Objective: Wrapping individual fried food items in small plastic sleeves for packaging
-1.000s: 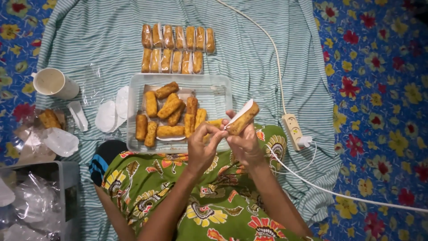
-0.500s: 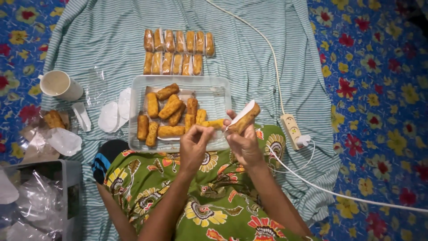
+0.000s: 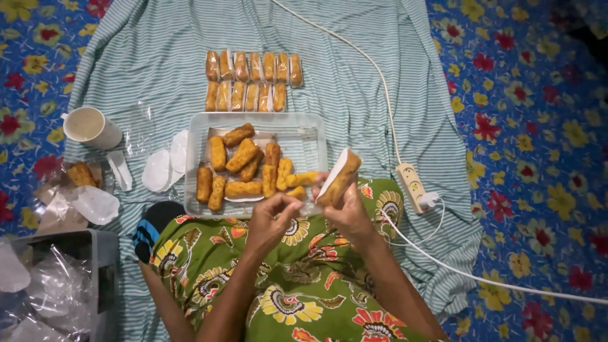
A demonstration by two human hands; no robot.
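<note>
My right hand [image 3: 345,212] holds a golden breaded roll [image 3: 340,178] against a white wrapper, tilted up to the right above my lap. My left hand [image 3: 271,220] is beside it, fingers pinched together near the tray's front edge; whether it holds anything I cannot tell. Just beyond both hands stands a clear plastic tray [image 3: 309,138] with several unwrapped breaded rolls [image 3: 244,166] in it. Farther back, two rows of wrapped rolls [image 3: 252,81] lie on the striped cloth [image 3: 152,57].
A white cup [image 3: 90,126] stands at the left, with white wrappers [image 3: 163,168] and plastic bits beside it. A power strip [image 3: 413,186] and white cable [image 3: 354,47] lie at the right. A grey bin with plastic bags [image 3: 60,278] sits at the lower left.
My left hand has drawn back a little from the roll and pinched its fingers. The roll in my right hand has stayed almost in place.
</note>
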